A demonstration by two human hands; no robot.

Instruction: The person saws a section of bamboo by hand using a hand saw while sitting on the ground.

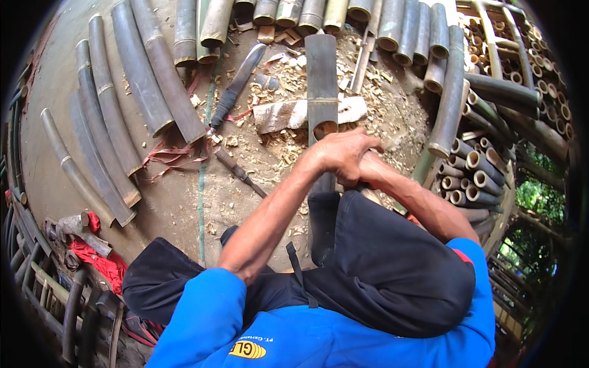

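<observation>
1. Head view, left: black-handled knife (237, 84); could cut if brushed.
2. Centre: bamboo piece (322, 69) across pale block (279, 116); could roll if pressed unevenly.
3. Over its near part: left hand (339, 151), fingers (367, 140) bent, hold unclear.
4. Beyond: right hand (368, 168), mostly hidden; cannot tell whether grasping.

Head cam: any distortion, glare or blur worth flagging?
Head view: fisheye bows the slim bamboo at left, corners black; same view: wooden block nearly washed out, foliage at right patchily bright; same view: left hand shows no obvious motion blur.
</observation>
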